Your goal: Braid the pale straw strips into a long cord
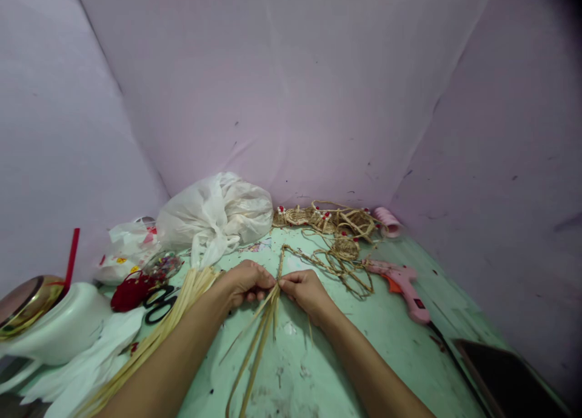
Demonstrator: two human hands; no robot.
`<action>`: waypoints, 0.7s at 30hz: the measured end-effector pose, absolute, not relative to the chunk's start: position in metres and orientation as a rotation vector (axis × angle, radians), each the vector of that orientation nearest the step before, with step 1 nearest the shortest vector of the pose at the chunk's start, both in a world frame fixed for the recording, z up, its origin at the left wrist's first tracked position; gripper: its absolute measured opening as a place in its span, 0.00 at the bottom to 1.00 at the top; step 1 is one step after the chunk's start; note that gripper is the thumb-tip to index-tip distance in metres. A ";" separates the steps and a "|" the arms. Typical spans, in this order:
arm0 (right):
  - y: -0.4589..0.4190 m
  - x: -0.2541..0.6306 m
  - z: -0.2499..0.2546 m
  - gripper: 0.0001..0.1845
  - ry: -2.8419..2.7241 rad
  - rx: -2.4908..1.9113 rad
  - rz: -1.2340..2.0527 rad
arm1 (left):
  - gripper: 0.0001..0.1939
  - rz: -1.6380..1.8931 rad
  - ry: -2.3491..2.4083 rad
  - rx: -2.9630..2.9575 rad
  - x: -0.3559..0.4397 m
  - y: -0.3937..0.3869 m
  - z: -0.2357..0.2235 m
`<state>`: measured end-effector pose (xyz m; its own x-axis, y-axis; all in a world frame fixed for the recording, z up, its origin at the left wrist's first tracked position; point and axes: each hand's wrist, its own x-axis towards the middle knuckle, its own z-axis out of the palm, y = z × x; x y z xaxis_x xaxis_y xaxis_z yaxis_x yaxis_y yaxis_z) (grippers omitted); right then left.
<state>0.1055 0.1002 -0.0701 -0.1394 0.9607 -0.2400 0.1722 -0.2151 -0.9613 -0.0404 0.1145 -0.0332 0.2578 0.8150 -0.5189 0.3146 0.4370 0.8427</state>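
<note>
My left hand (244, 283) and my right hand (305, 289) meet at the middle of a green table (391, 339). Both pinch a braid of tan straw strands (278, 266) where it splits into loose ends (257, 345) that trail toward me. Fingers of both hands are closed on the strands. A woven cord runs from the braid's far end to a pile of finished straw pieces (334, 221) with small red beads at the back of the table.
A bundle of loose straw (168, 321) lies under my left forearm. Black scissors (160, 301), a red item (131, 290), plastic bags (213, 215) and a white container (63, 327) sit left. A pink glue gun (404, 287) and pink roll (386, 221) lie right. Lilac cloth walls surround the table.
</note>
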 end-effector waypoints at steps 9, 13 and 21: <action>0.098 0.105 -0.069 0.10 -1.360 -1.399 1.414 | 0.11 0.362 1.419 1.178 -0.037 0.116 -0.040; 0.101 0.105 -0.074 0.11 -1.379 -1.396 1.397 | 0.09 0.348 1.515 1.236 -0.034 0.116 -0.032; 0.102 0.106 -0.077 0.12 -1.376 -1.365 1.409 | 0.11 0.286 1.523 1.106 -0.031 0.128 -0.031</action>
